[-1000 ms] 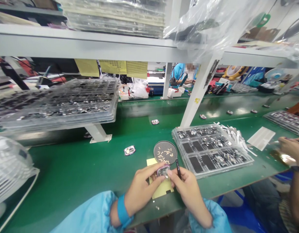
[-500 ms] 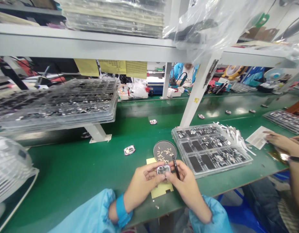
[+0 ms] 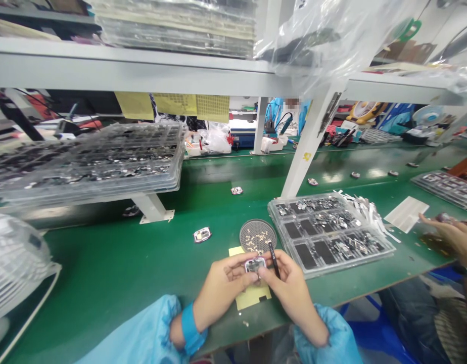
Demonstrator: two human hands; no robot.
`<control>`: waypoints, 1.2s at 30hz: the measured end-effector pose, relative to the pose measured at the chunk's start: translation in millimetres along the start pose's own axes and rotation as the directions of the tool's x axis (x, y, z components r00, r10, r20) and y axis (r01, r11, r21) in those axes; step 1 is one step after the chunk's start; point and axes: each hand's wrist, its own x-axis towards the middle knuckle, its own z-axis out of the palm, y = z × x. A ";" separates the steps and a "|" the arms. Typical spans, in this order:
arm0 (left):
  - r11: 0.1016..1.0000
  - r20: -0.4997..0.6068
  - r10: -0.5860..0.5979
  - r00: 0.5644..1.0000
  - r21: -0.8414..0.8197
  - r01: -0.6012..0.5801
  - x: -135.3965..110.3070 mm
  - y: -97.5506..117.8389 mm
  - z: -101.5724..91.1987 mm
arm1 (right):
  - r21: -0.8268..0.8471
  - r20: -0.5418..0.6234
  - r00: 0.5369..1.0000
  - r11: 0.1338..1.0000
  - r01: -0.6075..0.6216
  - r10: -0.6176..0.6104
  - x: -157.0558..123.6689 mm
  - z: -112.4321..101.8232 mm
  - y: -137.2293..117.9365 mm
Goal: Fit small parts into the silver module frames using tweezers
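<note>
Both my hands meet over a yellow sheet (image 3: 252, 297) near the bench's front edge. My left hand (image 3: 223, 285) pinches a small silver rectangular case (image 3: 255, 264) from the left. My right hand (image 3: 288, 283) touches the case from the right and also grips black tweezers (image 3: 273, 253), tips pointing up and away. Just beyond lies a round dark mesh dish (image 3: 258, 236) holding several tiny pale parts. To its right lies a clear compartment tray (image 3: 328, 233) with small metal parts.
Another silver case (image 3: 202, 234) lies left of the dish, more sit farther back (image 3: 236, 190). Stacked clear trays (image 3: 93, 159) stand on a raised shelf at left, a fan guard (image 3: 17, 263) at far left. A co-worker's hand (image 3: 448, 233) works at right beside a white sheet (image 3: 406, 213).
My hands lifted the case slightly toward the dish a second ago and have held still since. The co-worker's hand reached toward the white sheet, then drew back to the right.
</note>
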 end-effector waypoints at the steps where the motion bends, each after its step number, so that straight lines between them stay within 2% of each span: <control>1: 1.000 0.006 0.000 1.000 -0.005 0.000 -0.2 -0.1 0.0 | 0.010 0.009 1.000 1.000 0.000 0.000 0.0 -0.1 0.4; 9: 1.000 -0.003 0.002 1.000 0.007 -0.002 -0.4 -2.5 1.1 | -0.012 -0.068 0.997 0.999 0.042 -0.043 -1.5 2.2 8.7; 17: 0.999 -0.012 0.026 1.000 -0.036 -0.026 -0.6 -4.3 0.2 | 0.086 -0.048 0.998 0.996 0.035 -0.031 -1.5 5.5 7.1; 25: 0.999 0.004 0.050 0.999 -0.021 -0.050 -1.7 -2.5 3.1 | 0.110 -0.080 0.996 0.993 0.051 -0.042 -4.2 10.7 10.9; 28: 0.991 0.027 0.126 0.992 0.040 -0.127 -2.5 -3.5 3.2 | 0.138 -0.027 1.000 0.990 0.010 -0.006 -2.7 11.6 12.9; 31: 0.961 0.015 0.201 0.979 0.190 -0.200 -3.6 -5.8 3.4 | 0.065 0.009 1.000 0.998 -0.012 0.011 0.0 10.2 12.3; 34: 0.895 -0.013 0.196 0.981 0.411 -0.173 -4.6 -7.4 3.2 | -0.054 -0.020 0.999 0.998 0.025 -0.026 1.6 9.1 9.3; 36: 0.859 -0.016 0.175 0.984 0.490 -0.145 -5.4 -7.4 3.0 | -0.103 -0.034 0.997 0.993 0.059 -0.063 1.7 9.9 7.2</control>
